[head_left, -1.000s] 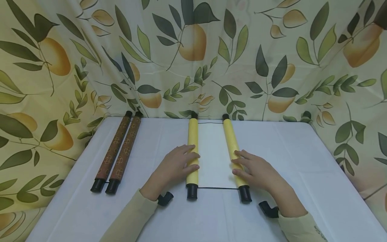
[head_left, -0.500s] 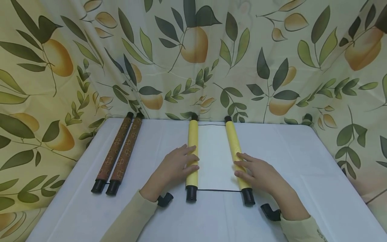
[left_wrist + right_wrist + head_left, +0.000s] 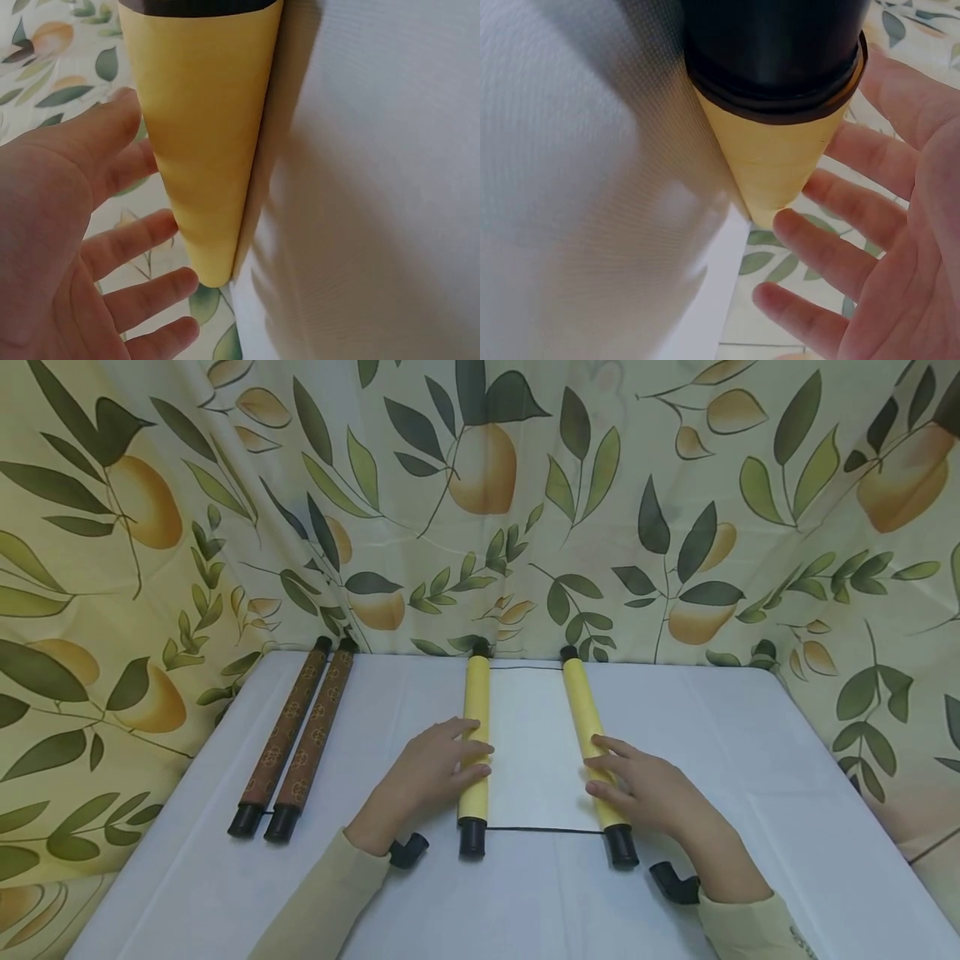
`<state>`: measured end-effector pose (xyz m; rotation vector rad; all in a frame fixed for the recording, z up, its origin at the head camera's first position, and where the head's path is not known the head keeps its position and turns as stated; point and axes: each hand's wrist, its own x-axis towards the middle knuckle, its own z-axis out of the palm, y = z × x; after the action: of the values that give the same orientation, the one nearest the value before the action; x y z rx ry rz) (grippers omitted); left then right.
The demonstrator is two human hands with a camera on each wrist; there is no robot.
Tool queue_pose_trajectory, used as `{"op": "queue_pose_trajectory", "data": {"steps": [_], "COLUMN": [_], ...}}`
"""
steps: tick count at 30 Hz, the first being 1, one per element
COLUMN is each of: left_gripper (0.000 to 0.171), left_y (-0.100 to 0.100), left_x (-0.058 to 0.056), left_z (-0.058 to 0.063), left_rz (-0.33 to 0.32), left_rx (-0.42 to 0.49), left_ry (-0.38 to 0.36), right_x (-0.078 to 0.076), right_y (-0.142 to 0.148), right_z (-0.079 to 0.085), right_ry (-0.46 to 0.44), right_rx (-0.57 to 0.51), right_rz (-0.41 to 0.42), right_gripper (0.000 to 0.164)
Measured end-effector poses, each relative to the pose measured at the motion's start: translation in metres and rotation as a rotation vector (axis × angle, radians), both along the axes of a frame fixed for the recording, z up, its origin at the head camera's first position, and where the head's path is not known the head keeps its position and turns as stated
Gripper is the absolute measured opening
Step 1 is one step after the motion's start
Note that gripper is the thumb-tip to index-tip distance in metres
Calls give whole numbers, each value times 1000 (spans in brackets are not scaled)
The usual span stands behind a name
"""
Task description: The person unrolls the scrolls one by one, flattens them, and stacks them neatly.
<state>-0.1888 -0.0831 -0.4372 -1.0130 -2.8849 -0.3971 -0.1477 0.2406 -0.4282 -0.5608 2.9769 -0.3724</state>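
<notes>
A yellow scroll lies partly unrolled on the table, a white sheet (image 3: 536, 743) edged in black between its two rollers. My left hand (image 3: 423, 772) rests its spread fingers on the left roller (image 3: 476, 693). On the right roller (image 3: 581, 693), my right hand (image 3: 648, 789) lays its fingertips. Both rollers end in black caps, and the right one slants slightly. From the left wrist view, the loosely extended fingers (image 3: 150, 300) touch the roller's side. In the right wrist view, extended fingers (image 3: 832, 247) stand beside the yellow tube, and a black cap (image 3: 772, 52) fills the top.
To the left lies a brown patterned scroll (image 3: 311, 735), its two rollers side by side with black caps. A white cloth covers the table (image 3: 712, 718). Behind it hangs a fruit-and-leaf patterned curtain (image 3: 420, 543).
My right hand and the right roller have moved to the right, away from the left roller. The white sheet between them is wider. My left hand has stayed nearly in place.
</notes>
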Motion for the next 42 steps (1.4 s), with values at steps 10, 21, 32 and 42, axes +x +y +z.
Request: {"op": "queue_pose_trajectory", "data": {"steps": [10, 21, 32, 42], "left_gripper": [34, 38, 33, 39], "left_y": [-3, -7, -10, -14], "left_x": [-4, -6, -7, -10], "left_z": [0, 1, 1, -1], "left_rz": [-5, 60, 64, 92], "left_rx": [35, 10, 39, 13], "left_ry": [10, -22, 4, 7], "right_x": [0, -1, -2, -3], "right_y": [5, 8, 10, 14], "right_z": [0, 1, 1, 2], "right_ry": [-8, -1, -6, -29], "right_rx": [0, -6, 25, 49], "right_rz": [-17, -18, -28, -81], "right_gripper": [50, 51, 56, 59]}}
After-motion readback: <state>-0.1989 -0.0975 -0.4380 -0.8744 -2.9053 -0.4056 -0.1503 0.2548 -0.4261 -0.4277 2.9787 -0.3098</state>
